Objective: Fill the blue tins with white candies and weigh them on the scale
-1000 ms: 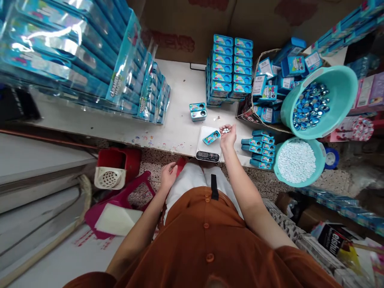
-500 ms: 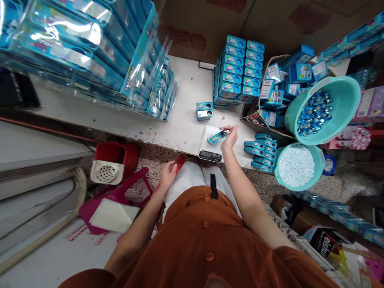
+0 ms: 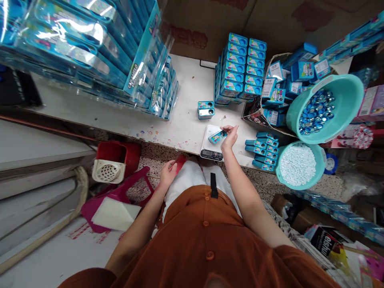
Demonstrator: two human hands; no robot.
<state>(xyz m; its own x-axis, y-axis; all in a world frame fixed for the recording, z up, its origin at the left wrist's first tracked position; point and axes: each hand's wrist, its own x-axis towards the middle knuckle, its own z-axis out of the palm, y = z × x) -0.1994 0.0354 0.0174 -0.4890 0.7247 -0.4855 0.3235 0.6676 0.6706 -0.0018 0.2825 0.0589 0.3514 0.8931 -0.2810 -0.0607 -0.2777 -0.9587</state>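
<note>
A small blue candy box (image 3: 217, 137) with a dark round opening lies slanted on a white digital kitchen scale (image 3: 206, 145). My right hand (image 3: 230, 138) is beside the scale, fingers bent and drawn together over the box's opening end. Whatever they pinch is too small to make out. My left hand (image 3: 168, 173) hangs over my lap, fingers loosely curved and apart, holding nothing. Behind the scale, a pair of blue boxes (image 3: 205, 110) stands side by side.
Stacked blue boxes (image 3: 237, 64) stand at the back. On the right are a carton (image 3: 255, 116) of boxes, a teal bowl (image 3: 349, 108) of shiny caps, a bowl (image 3: 321, 160) of white pellets and flat blue pieces (image 3: 261, 152). Plastic-wrapped packs (image 3: 99, 52) fill the left.
My right fingers have come closer over the box's opening; the whitish bit seen between them is now hidden. My left hand stays over my lap. The view has shifted slightly.
</note>
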